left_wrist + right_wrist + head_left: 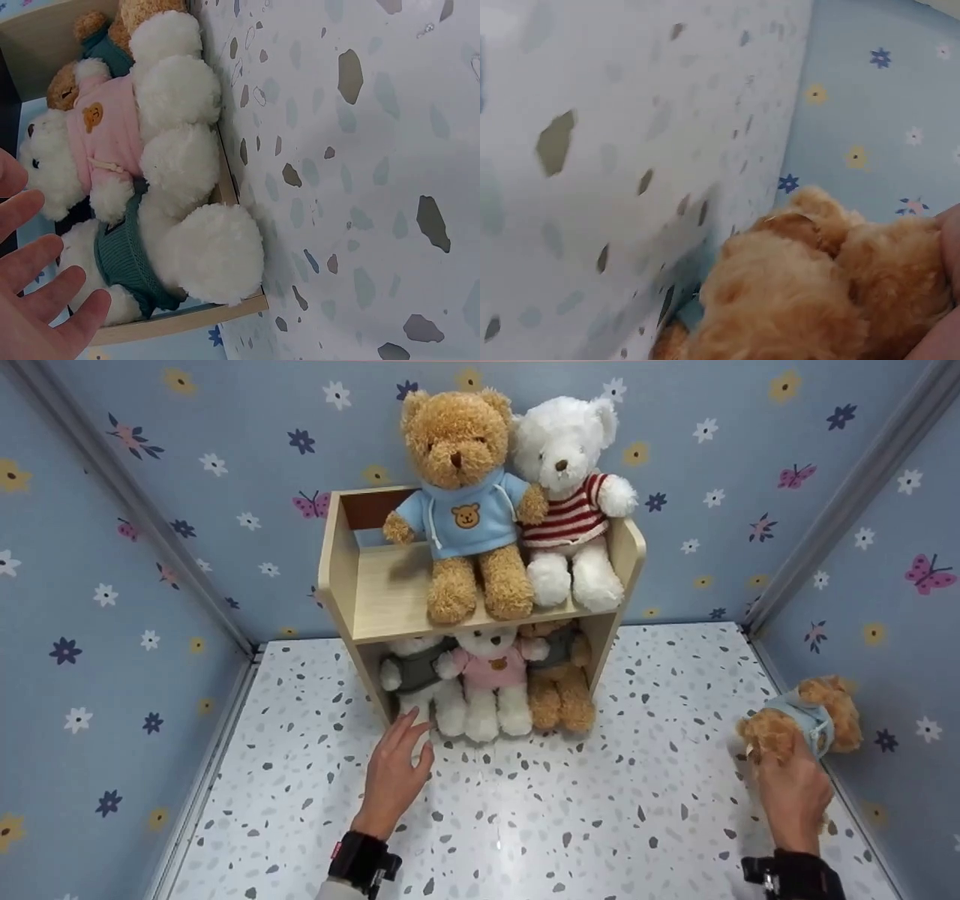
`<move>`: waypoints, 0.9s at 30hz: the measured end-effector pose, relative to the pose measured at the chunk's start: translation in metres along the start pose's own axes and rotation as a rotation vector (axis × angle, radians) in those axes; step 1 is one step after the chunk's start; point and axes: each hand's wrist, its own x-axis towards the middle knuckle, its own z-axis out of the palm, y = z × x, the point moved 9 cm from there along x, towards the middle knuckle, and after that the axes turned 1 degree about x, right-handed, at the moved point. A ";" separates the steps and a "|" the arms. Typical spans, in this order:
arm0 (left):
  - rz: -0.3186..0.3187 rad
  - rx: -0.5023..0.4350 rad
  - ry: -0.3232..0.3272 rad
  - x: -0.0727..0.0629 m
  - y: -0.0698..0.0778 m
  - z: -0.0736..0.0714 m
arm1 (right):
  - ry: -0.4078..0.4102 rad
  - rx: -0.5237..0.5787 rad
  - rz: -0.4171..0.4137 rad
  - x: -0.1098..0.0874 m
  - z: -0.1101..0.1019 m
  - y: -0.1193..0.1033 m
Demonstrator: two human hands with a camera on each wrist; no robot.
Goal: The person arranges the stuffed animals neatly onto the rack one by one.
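At the right wall, my right hand point(796, 791) grips a brown teddy bear point(806, 718) in a light blue top by its lower end. Its fluffy fur point(780, 300) fills the bottom of the right wrist view, and only an edge of the hand shows there. My left hand point(394, 772), fingers spread and holding nothing, hovers before the lower left of a small wooden shelf point(341, 577). Nearest to it sits a white teddy bear point(127, 251) in a dark green sweater. Beside that one is a white bear in a pink top point(109, 124).
On the upper shelf sit a large brown bear point(465, 521) in a blue hoodie and a white bear point(570, 502) in a striped sweater. A brown bear point(559, 690) occupies the lower right. Flowered walls point(285, 405) enclose the speckled floor point(570, 810).
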 end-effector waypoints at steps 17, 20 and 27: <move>-0.019 0.015 -0.018 -0.002 0.003 0.002 | 0.304 0.391 -0.050 -0.016 -0.018 -0.046; -0.005 0.013 -0.023 -0.003 0.006 0.005 | 0.327 0.431 -0.055 -0.023 -0.017 -0.049; -0.104 -0.113 -0.090 -0.001 0.014 0.017 | 0.331 0.497 -0.055 -0.038 -0.014 -0.056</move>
